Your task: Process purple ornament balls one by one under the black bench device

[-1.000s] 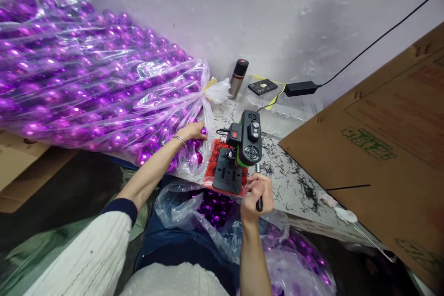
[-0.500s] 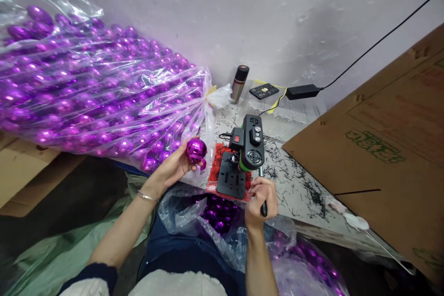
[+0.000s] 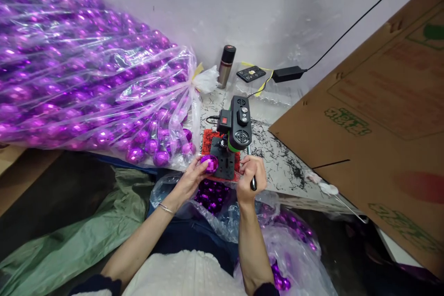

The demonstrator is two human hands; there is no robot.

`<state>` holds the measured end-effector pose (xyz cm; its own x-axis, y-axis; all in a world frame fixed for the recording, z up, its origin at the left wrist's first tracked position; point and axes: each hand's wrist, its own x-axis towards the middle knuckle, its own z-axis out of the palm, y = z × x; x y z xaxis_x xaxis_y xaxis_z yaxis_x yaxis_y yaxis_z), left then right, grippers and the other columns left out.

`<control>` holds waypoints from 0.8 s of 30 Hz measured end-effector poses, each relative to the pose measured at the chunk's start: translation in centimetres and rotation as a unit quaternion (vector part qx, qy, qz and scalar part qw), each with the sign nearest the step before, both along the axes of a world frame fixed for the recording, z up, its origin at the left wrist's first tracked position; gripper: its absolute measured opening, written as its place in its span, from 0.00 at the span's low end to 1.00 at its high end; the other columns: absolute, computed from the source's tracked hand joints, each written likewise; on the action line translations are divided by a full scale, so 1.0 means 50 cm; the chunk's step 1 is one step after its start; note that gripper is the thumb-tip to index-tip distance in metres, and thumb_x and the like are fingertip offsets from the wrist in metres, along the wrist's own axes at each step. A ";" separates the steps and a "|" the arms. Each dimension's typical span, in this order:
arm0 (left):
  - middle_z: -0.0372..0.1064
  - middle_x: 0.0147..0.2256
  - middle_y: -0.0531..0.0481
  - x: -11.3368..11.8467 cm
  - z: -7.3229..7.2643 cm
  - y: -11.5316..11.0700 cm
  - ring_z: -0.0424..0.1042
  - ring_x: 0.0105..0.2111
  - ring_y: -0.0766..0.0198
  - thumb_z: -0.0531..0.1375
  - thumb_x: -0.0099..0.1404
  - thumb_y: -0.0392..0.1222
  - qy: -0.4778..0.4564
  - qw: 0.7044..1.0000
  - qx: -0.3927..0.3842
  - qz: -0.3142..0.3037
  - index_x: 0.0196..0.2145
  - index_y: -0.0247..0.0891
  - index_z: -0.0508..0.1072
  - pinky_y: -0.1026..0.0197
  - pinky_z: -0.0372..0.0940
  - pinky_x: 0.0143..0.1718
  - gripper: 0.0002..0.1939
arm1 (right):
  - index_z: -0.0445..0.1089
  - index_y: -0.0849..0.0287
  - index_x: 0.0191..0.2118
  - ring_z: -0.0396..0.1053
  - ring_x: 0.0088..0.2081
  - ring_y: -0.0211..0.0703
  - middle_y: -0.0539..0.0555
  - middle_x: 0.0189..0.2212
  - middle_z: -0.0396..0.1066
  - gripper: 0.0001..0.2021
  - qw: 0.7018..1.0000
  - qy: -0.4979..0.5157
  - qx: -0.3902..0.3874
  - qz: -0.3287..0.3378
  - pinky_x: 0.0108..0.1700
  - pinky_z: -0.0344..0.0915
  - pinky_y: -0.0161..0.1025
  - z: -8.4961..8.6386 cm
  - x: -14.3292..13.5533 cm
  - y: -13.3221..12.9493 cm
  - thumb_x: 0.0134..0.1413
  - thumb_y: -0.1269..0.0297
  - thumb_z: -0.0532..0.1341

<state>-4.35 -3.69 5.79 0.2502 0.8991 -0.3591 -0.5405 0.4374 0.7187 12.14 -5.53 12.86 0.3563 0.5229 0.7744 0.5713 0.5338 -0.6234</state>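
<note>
A shiny purple mirrored ball [image 3: 209, 164] is pinched in my left hand [image 3: 191, 176], over the left front edge of the black slotted base plate [image 3: 222, 159]. That plate belongs to a small black bench drill press [image 3: 241, 122] with a red switch and a green ring. My right hand [image 3: 252, 178] is wrapped round the black-tipped lever handle [image 3: 253, 183] at the machine's right side. Under the base lies a red mat [image 3: 211, 137]. The tool tip beneath the machine's head is too small to make out.
A large clear bag of purple balls [image 3: 104, 78] fills the left. Behind stand a dark bottle [image 3: 227, 67], a black controller [image 3: 251, 73] and a power adapter [image 3: 287, 74]. A cardboard box [image 3: 374, 115] leans at right. Black shavings litter the table [image 3: 280, 180]. An open bag of purple balls [image 3: 213, 196] lies below.
My left hand has brought the purple ball rightward from beside the big bag to the machine's base plate. My right hand stays on the lever. The whole view has shifted somewhat.
</note>
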 end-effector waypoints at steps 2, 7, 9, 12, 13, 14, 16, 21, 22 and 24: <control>0.83 0.50 0.45 0.011 -0.012 0.017 0.84 0.49 0.54 0.79 0.58 0.56 0.055 0.998 0.037 0.012 0.59 0.42 0.74 0.51 0.76 0.59 0.37 | 0.64 0.53 0.27 0.70 0.31 0.40 0.47 0.25 0.66 0.20 1.000 0.025 -0.009 0.004 0.36 0.65 0.40 0.018 -0.001 0.003 0.76 0.65 0.54; 0.80 0.59 0.39 0.034 -0.038 0.061 0.79 0.60 0.48 0.72 0.64 0.61 0.181 0.970 0.162 -0.020 0.64 0.41 0.71 0.46 0.72 0.65 0.37 | 0.62 0.53 0.26 0.68 0.29 0.39 0.46 0.23 0.61 0.21 0.998 0.040 -0.042 0.002 0.35 0.65 0.39 0.067 -0.001 0.010 0.76 0.62 0.54; 0.79 0.59 0.37 0.041 -0.050 0.071 0.79 0.61 0.48 0.71 0.65 0.61 0.229 0.951 0.208 -0.022 0.61 0.40 0.72 0.45 0.71 0.66 0.34 | 0.61 0.53 0.26 0.68 0.29 0.39 0.46 0.23 0.60 0.21 0.998 0.031 -0.047 -0.002 0.35 0.65 0.39 0.076 0.000 0.011 0.77 0.61 0.54; 0.80 0.57 0.38 0.050 -0.070 0.077 0.78 0.62 0.47 0.72 0.65 0.58 0.294 0.920 0.260 0.003 0.58 0.41 0.73 0.42 0.67 0.69 0.31 | 0.61 0.53 0.26 0.67 0.29 0.38 0.46 0.23 0.61 0.21 0.999 0.024 -0.039 0.002 0.35 0.64 0.39 0.077 0.001 0.012 0.77 0.63 0.54; 0.80 0.57 0.38 0.051 -0.076 0.078 0.78 0.61 0.47 0.72 0.65 0.57 0.310 0.911 0.271 0.009 0.58 0.41 0.73 0.41 0.66 0.69 0.30 | 0.61 0.53 0.26 0.67 0.29 0.38 0.46 0.23 0.61 0.21 0.999 0.022 -0.036 0.004 0.35 0.64 0.39 0.076 0.001 0.011 0.77 0.64 0.54; 0.80 0.57 0.39 0.053 -0.082 0.079 0.78 0.61 0.47 0.72 0.66 0.56 0.321 0.905 0.280 0.012 0.58 0.41 0.73 0.41 0.66 0.69 0.29 | 0.61 0.53 0.26 0.67 0.29 0.38 0.46 0.23 0.62 0.20 0.999 0.020 -0.035 0.005 0.35 0.64 0.39 0.075 0.001 0.011 0.77 0.64 0.54; 0.79 0.57 0.38 0.054 -0.091 0.081 0.78 0.60 0.47 0.71 0.67 0.56 0.332 0.897 0.291 0.009 0.59 0.41 0.72 0.41 0.67 0.68 0.29 | 0.61 0.53 0.26 0.67 0.29 0.38 0.46 0.23 0.62 0.20 0.999 0.014 -0.034 0.003 0.35 0.65 0.39 0.072 0.001 0.009 0.76 0.65 0.54; 0.77 0.60 0.37 0.055 -0.101 0.089 0.77 0.62 0.47 0.71 0.67 0.55 0.302 0.900 0.315 -0.013 0.61 0.41 0.70 0.40 0.67 0.69 0.30 | 0.62 0.53 0.27 0.68 0.29 0.39 0.46 0.23 0.61 0.20 0.999 0.008 -0.032 -0.011 0.35 0.65 0.40 0.066 -0.001 0.006 0.76 0.65 0.53; 0.77 0.61 0.37 0.054 -0.100 0.090 0.77 0.63 0.47 0.70 0.68 0.55 0.297 0.901 0.317 -0.021 0.62 0.41 0.70 0.41 0.67 0.70 0.31 | 0.62 0.53 0.27 0.68 0.29 0.39 0.46 0.23 0.62 0.20 0.999 0.009 -0.033 -0.012 0.35 0.65 0.40 0.065 -0.001 0.005 0.77 0.65 0.53; 0.76 0.62 0.37 0.053 -0.097 0.092 0.77 0.63 0.46 0.70 0.68 0.55 0.303 0.896 0.320 -0.043 0.64 0.41 0.69 0.40 0.66 0.70 0.32 | 0.62 0.53 0.27 0.68 0.29 0.39 0.46 0.22 0.62 0.20 0.999 0.012 -0.034 -0.013 0.35 0.66 0.40 0.064 -0.001 0.004 0.77 0.64 0.53</control>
<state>-1.72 0.91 0.95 0.2613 0.9564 0.1307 0.0508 -0.1488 0.9876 12.08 -5.31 16.04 0.3886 0.5643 0.7284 0.5697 0.4742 -0.6713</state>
